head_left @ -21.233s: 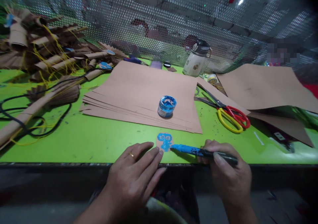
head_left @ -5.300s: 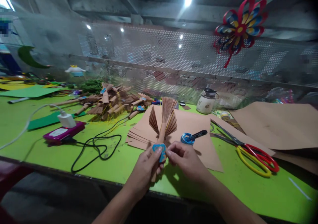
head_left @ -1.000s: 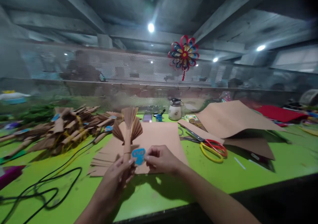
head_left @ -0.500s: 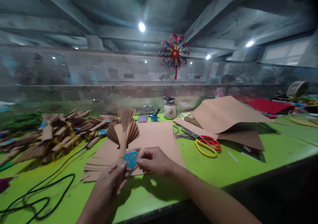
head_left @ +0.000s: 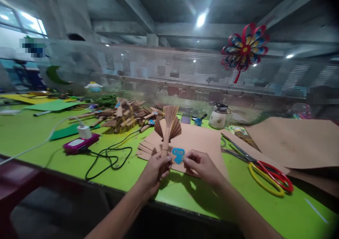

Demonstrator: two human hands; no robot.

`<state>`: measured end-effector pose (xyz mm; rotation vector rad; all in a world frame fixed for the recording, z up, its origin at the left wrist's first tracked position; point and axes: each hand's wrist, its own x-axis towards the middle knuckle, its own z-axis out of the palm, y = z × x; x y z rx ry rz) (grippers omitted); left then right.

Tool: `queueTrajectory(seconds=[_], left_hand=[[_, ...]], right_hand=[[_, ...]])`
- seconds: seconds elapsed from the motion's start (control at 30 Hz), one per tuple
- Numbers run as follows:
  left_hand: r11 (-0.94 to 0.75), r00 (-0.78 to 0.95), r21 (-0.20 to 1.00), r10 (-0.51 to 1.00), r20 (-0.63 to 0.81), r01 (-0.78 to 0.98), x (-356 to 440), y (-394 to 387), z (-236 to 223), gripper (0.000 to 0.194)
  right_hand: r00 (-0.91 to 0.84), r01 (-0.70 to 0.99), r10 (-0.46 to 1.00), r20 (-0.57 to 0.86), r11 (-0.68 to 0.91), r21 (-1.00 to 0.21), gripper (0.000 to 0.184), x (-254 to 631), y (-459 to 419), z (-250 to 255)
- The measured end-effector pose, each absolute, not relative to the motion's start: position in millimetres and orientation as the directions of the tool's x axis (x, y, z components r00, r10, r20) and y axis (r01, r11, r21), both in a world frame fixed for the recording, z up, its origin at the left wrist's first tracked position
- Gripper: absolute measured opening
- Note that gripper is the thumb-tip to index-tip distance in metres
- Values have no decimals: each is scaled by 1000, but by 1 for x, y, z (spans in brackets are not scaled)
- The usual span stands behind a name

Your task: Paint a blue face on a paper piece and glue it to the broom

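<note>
The person at the bench has the left hand (head_left: pixel 156 166) wrapped around a brown paper roll (head_left: pixel 166 140), its pleated fans standing up above the near part of the paper stack (head_left: pixel 202 138). The right hand (head_left: pixel 201 164) pinches the right edge of a small blue-painted cutout (head_left: pixel 178 156), held up over the stack's near edge, just beside the roll. I can't make out from here whether the left thumb touches it too.

A few seconds ago that cutout lay against the roll under the left thumb; now it is out to one side, its painted face in plain view. The paint jar (head_left: pixel 197 122) has moved as well: it sat on the stack, and now it is at the stack's far edge, the marker (head_left: pixel 203 116) leaning out of it. To me that suggests the colouring is set aside, with both hands given over to roll and cutout. The scissors (head_left: pixel 254 160) lie right of the stack, untouched.
</note>
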<state>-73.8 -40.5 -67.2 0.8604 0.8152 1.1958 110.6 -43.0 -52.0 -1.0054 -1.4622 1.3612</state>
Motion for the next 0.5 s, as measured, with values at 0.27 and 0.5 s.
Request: queueTrajectory(seconds=[0.27, 0.5], left_hand=[[139, 198, 906, 978, -63, -400, -74, -42, -70, 33], [107, 172, 918, 984, -43, -383, -72, -40, -71, 47]], right_hand=[[-265, 5, 962, 65, 69, -998, 49, 109, -43, -57], [-159, 66, 979, 130, 142, -988, 45, 118, -38, -61]])
